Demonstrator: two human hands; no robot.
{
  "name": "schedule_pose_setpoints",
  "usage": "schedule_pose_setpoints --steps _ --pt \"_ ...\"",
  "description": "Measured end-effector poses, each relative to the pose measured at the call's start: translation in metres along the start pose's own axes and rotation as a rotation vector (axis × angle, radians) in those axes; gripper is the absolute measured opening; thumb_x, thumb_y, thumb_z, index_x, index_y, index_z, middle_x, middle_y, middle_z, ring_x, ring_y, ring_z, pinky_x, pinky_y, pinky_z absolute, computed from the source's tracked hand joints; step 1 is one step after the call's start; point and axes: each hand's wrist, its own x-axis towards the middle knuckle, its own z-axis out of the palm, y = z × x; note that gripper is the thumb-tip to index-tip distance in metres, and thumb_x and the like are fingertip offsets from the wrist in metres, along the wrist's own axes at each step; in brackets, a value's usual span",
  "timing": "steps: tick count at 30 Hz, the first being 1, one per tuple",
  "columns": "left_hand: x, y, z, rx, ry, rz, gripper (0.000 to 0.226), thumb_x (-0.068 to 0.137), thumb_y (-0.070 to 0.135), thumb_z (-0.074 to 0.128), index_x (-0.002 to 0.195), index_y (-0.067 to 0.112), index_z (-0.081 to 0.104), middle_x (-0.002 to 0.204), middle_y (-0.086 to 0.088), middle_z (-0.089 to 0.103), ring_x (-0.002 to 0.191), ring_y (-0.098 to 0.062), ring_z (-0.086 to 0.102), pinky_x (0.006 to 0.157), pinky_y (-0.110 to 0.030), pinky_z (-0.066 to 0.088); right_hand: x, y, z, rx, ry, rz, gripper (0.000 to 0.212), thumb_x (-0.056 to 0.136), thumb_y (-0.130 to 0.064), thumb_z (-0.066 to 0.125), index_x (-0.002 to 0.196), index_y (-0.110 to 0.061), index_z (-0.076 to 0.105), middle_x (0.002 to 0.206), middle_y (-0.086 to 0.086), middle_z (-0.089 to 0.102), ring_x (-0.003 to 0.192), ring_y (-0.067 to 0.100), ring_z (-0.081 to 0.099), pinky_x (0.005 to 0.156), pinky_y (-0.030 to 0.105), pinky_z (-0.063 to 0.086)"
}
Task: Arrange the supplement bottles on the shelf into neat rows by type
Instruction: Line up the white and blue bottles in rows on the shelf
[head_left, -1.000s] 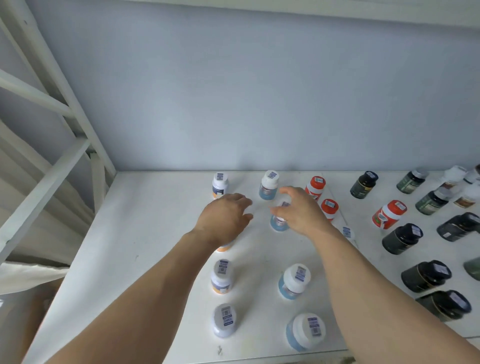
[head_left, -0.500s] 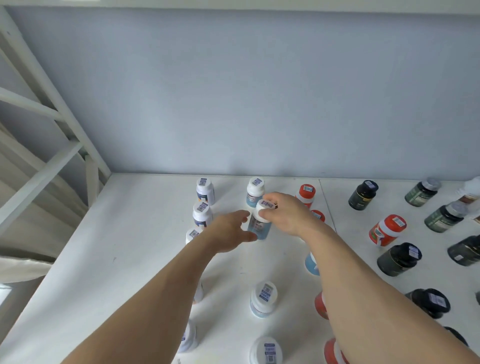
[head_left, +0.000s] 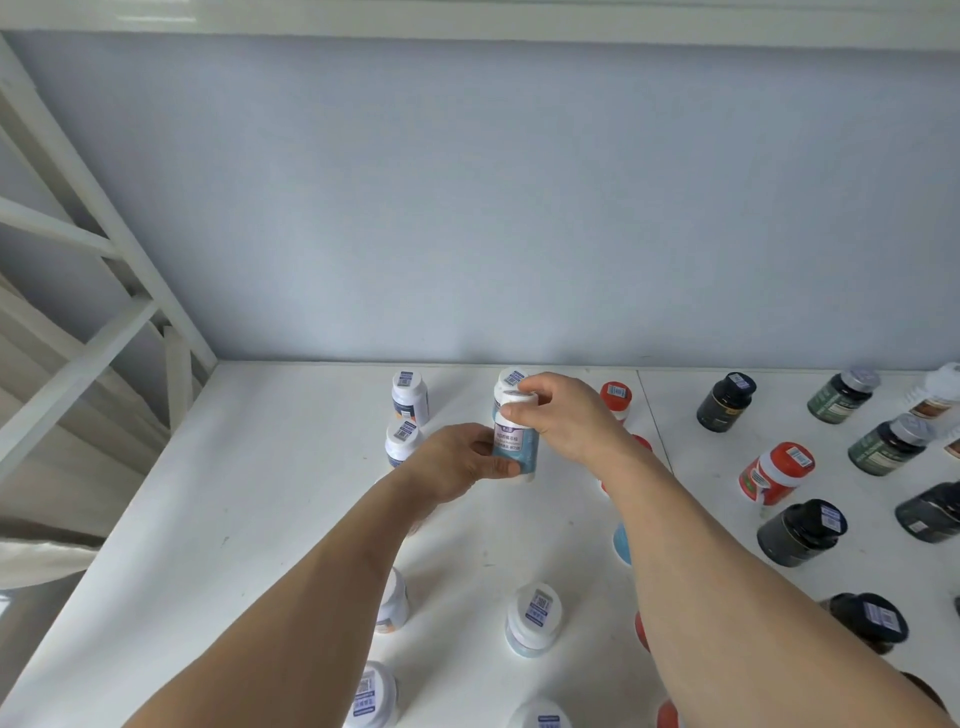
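Note:
A white-capped bottle with a blue label (head_left: 517, 441) is held upright just above the white shelf (head_left: 270, 493), in the middle column. My left hand (head_left: 457, 465) grips its lower body from the left. My right hand (head_left: 563, 415) grips its cap and neck from the right. Behind it stands another blue-label bottle (head_left: 511, 378). To the left are two white bottles with orange bases (head_left: 410, 397) (head_left: 401, 441). More white-capped bottles (head_left: 535, 618) (head_left: 374, 693) stand nearer me.
Red-capped bottles (head_left: 615, 397) (head_left: 776, 473) stand right of my right arm. Dark bottles with black caps (head_left: 726, 401) (head_left: 802, 530) and grey caps (head_left: 844, 395) fill the right side. The grey wall lies close behind; a white shelf frame (head_left: 104, 332) rises at the left.
My right hand took a blue-label bottle by the cap and lifted it. My left hand closed on its body. The view has shifted, so bottles appear lower and nearer.

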Motion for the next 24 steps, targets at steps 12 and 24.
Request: schedule_pose_setpoints --steps 12,24 --pt "0.006 -0.002 -0.005 0.516 0.128 0.068 0.059 0.079 0.035 0.076 0.132 0.022 0.053 0.124 0.004 0.061 0.114 -0.015 0.058 0.099 -0.031 0.046 -0.008 0.013 0.009 0.053 -0.061 0.051 0.038 0.083 -0.024 0.071 0.12 -0.025 0.063 0.112 -0.007 0.067 0.103 0.014 0.062 0.089 0.034 0.051" --pt "0.005 -0.004 -0.006 0.789 0.127 0.183 0.062 0.088 0.035 0.067 0.143 0.022 0.042 0.14 0.003 0.052 0.127 -0.016 0.049 0.104 -0.033 0.041 -0.019 0.033 0.031 0.013 -0.098 0.068 0.05 0.085 -0.021 0.073 0.128 -0.032 0.05 0.122 -0.01 0.06 0.111 0.013 0.058 0.094 0.031 0.049"
